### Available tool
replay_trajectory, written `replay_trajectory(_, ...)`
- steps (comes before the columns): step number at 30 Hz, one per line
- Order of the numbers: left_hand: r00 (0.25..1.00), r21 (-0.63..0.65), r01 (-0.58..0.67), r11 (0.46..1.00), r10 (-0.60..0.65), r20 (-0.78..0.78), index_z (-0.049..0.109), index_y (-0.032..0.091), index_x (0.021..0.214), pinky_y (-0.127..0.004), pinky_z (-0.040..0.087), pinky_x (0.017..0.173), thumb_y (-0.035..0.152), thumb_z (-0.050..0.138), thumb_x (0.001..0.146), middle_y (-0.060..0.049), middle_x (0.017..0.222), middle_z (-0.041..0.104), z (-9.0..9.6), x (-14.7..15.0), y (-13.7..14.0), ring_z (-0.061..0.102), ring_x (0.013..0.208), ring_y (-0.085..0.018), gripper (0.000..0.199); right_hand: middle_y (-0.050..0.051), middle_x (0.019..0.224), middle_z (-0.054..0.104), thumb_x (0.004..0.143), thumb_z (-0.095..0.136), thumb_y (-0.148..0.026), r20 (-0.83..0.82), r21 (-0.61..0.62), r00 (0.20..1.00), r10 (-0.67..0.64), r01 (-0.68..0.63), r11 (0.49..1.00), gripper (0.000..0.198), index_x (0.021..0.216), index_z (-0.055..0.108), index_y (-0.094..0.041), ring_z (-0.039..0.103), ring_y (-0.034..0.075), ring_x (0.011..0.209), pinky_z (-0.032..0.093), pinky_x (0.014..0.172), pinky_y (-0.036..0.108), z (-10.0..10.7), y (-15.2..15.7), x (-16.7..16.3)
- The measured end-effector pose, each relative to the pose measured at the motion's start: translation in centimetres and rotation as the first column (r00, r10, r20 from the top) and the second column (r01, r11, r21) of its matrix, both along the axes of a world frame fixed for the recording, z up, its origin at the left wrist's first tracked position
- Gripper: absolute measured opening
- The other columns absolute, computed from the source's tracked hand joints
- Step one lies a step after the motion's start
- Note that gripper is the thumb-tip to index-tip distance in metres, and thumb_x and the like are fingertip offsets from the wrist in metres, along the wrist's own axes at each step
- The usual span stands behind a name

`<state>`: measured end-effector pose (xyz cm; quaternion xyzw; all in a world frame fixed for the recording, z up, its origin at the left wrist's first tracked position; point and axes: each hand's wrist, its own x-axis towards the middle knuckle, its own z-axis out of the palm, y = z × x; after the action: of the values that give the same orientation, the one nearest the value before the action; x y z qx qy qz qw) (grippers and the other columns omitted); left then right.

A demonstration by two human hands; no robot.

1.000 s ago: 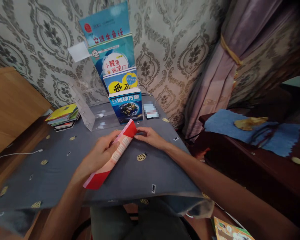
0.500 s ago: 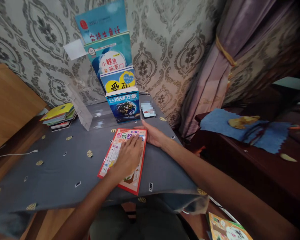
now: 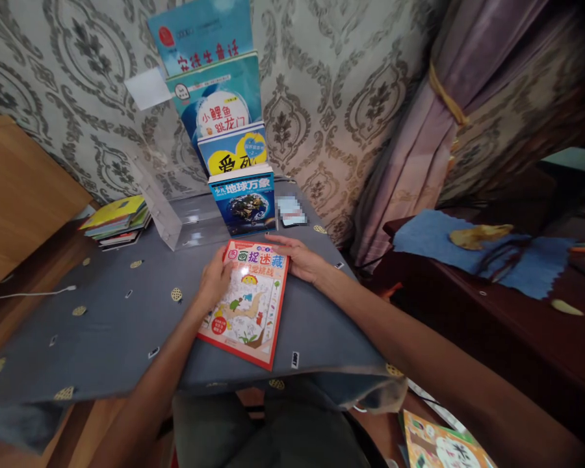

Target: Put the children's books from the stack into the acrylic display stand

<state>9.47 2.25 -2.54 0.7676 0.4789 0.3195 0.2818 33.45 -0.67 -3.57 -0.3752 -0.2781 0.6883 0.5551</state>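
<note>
A red-bordered picture book point(image 3: 253, 305) with a colourful cover lies face up in front of me, near the table's front edge. My left hand point(image 3: 217, 278) grips its upper left edge, with the fingertips partly hidden. At the upper right corner, my right hand point(image 3: 302, 260) is closed on the book, fingers over the top edge. Whether the book rests fully on the cloth or is slightly raised, I cannot tell. Just beyond it, a blue book with a globe on its cover point(image 3: 247, 207) stands at the front of a clear acrylic rack point(image 3: 163, 211).
More books point(image 3: 214, 91) stand in tiers behind the globe book. A stack of thin books point(image 3: 117, 218) lies at the table's left, and a phone-like device point(image 3: 291, 211) sits right of the rack. A blue cloth point(image 3: 482, 250) covers part of the dark furniture at right.
My left hand has slid from the middle of the cover to the book's left edge, uncovering the cover picture. My right hand now reaches over the upper right corner.
</note>
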Motion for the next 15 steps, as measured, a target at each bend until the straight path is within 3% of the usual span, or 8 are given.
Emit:
replay_trajectory(3, 0.924, -0.338, 0.061, 0.939, 0.075, 0.376, 0.064, 0.014, 0.113, -0.040, 0.058, 0.078, 0.048, 0.072, 0.074, -0.010, 0.090, 0.076, 0.3, -0.3, 0.1, 0.072, 0.082, -0.027, 0.052, 0.005, 0.090, 0.080, 0.084, 0.065, -0.005, -0.073, -0.005, 0.995, -0.067, 0.067, 0.998, 0.024, 0.104, 0.068, -0.018, 0.075, 0.017, 0.079, 0.062, 0.085, 0.034, 0.3, -0.1, -0.3)
replay_trajectory(5, 0.834, -0.457, 0.149, 0.877, 0.137, 0.535, 0.065, 0.016, 0.097, -0.035, 0.057, 0.069, 0.050, 0.081, 0.062, -0.005, 0.076, 0.075, 0.6, -0.1, -0.1, 0.071, 0.070, -0.024, 0.052, 0.006, 0.088, 0.080, 0.085, 0.067, -0.009, -0.082, -0.009, 0.994, -0.066, 0.065, 0.998, 0.016, 0.098, 0.069, -0.017, 0.076, 0.019, 0.081, 0.061, 0.088, 0.036, 0.5, -0.4, -0.7)
replay_trajectory(8, 0.747, -0.467, 0.168, 0.868, 0.197, 0.635, 0.063, 0.016, 0.089, -0.031, 0.055, 0.063, 0.047, 0.087, 0.053, -0.003, 0.071, 0.074, 1.3, 0.1, -0.6, 0.070, 0.064, -0.021, 0.053, 0.009, 0.090, 0.080, 0.080, 0.075, -0.017, -0.043, 0.009, 0.999, 0.013, -0.013, 1.000, 0.013, 0.092, 0.071, -0.016, 0.076, 0.024, 0.086, 0.060, 0.092, 0.043, 0.6, -1.2, -1.7)
replay_trajectory(15, 0.670, -0.374, 0.147, 0.916, 0.186, 0.719, 0.062, 0.016, 0.093, -0.034, 0.057, 0.069, 0.048, 0.086, 0.058, -0.004, 0.077, 0.076, 3.0, -0.8, -0.8, 0.073, 0.074, -0.024, 0.053, 0.011, 0.109, 0.078, 0.064, 0.090, -0.038, 0.116, 0.153, 0.969, 0.220, -0.237, 0.960, 0.050, 0.106, 0.072, -0.018, 0.074, 0.029, 0.100, 0.052, 0.101, 0.051, 1.2, -3.5, -4.0)
